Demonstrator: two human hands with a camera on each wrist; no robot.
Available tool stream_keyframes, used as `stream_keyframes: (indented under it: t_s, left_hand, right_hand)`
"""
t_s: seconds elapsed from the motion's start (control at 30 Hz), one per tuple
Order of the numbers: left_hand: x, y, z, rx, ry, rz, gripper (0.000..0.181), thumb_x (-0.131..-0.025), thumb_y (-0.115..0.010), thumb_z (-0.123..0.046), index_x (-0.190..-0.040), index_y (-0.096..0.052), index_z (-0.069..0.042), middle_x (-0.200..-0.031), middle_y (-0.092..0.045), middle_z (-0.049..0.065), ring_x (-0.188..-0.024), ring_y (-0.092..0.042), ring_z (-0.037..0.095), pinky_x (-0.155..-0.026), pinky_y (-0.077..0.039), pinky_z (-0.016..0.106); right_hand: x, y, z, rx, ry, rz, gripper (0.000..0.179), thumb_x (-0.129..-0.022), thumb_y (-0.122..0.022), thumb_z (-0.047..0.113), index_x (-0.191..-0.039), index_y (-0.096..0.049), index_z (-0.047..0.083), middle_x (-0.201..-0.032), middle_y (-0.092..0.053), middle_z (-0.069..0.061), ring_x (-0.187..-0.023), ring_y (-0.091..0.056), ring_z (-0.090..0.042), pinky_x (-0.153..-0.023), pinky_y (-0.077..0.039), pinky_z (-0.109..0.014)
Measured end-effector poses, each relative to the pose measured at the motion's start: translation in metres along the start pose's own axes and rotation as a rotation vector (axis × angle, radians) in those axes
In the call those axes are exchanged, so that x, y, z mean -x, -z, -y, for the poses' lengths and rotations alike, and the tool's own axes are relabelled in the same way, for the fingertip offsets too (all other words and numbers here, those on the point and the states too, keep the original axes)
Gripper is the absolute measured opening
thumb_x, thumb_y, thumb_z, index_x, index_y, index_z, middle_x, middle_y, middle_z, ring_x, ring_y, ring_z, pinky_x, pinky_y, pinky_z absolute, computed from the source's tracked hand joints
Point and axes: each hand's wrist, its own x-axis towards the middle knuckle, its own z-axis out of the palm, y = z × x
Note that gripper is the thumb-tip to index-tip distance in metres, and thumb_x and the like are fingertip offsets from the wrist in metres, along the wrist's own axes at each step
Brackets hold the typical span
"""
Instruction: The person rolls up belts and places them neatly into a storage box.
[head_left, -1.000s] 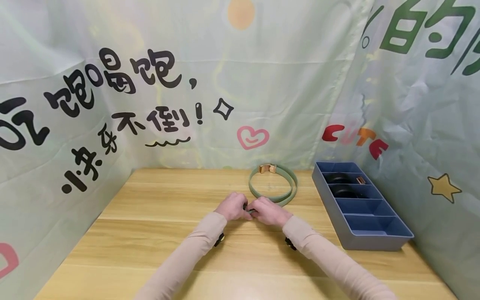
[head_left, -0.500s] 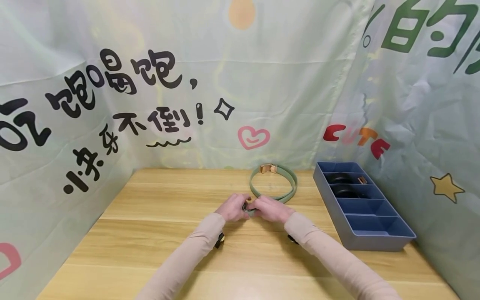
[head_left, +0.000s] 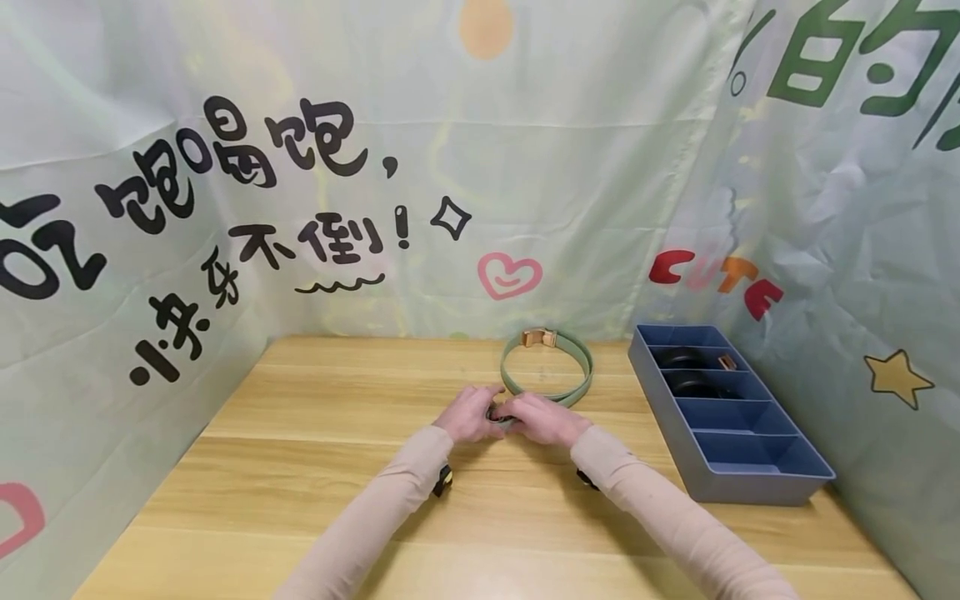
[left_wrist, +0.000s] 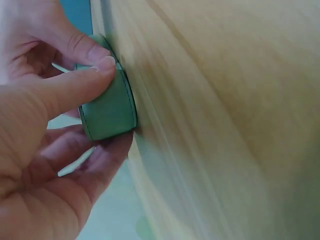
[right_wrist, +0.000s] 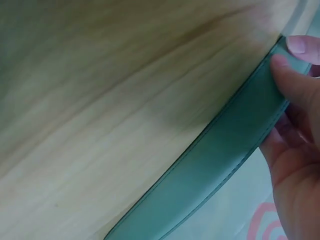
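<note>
A green belt (head_left: pixel 588 368) with a rose-gold buckle (head_left: pixel 538 337) stands on its edge in a wide loop at the back of the wooden table. Its near end is wound into a small coil (left_wrist: pixel 107 110) between my two hands. My left hand (head_left: pixel 468 414) pinches the coil, thumb on the outer face and other fingers curled round below. My right hand (head_left: pixel 545 418) holds the strap (right_wrist: pixel 200 160) beside it, with thumb and fingers on both faces. The two thumbs lie close together. The inside of the coil is mostly hidden by fingers.
A blue-grey divided box (head_left: pixel 678 442) stands on the right of the table. Two of its compartments hold black coiled belts (head_left: pixel 682 358), one with a rose-gold buckle. Printed cloth (head_left: pixel 570 208) walls in the back and sides.
The hands stay in nearly the same place, with small finger shifts. More of the coil shows between them than a second ago. The far loop has narrowed slightly.
</note>
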Motion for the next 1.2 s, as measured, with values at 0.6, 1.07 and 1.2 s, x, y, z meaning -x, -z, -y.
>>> stream_keyframes:
  t_s: [0.6, 1.07, 1.2]
  left_hand:
    - [0.0007, 0.0045, 0.0009, -0.016, -0.062, 0.024, 0.016, -0.077, -0.083, -0.016, -0.088, -0.072, -0.014, -0.081, -0.068, -0.006, -0.069, -0.051, 0.006, -0.064, -0.041, 0.021]
    - [0.0038, -0.0028, -0.0010, -0.010, 0.047, -0.075, 0.028, -0.068, -0.089, -0.023, -0.088, -0.072, -0.012, -0.078, -0.067, -0.004, -0.068, -0.053, 0.010, -0.062, -0.043, 0.023]
    - [0.0033, -0.0014, 0.0008, -0.002, 0.040, -0.040, 0.028, -0.070, -0.088, -0.020, -0.092, -0.073, -0.014, -0.083, -0.069, -0.005, -0.070, -0.053, 0.009, -0.063, -0.042, 0.022]
  right_hand:
    - [0.0038, 0.0024, 0.0002, 0.026, 0.023, -0.038, 0.021, -0.085, -0.072, 0.001, -0.104, -0.071, 0.010, -0.099, -0.073, -0.004, -0.090, -0.068, -0.015, -0.079, -0.054, -0.028]
    - [-0.0002, 0.0009, 0.0062, 0.070, -0.013, -0.001, 0.015, -0.086, -0.072, 0.003, -0.097, -0.071, 0.014, -0.088, -0.071, 0.001, -0.076, -0.062, -0.010, -0.070, -0.050, -0.023]
    - [0.0026, 0.0031, 0.0031, 0.013, -0.010, 0.000, 0.023, -0.086, -0.071, 0.001, -0.107, -0.071, 0.010, -0.099, -0.073, -0.003, -0.088, -0.067, -0.013, -0.077, -0.053, -0.027]
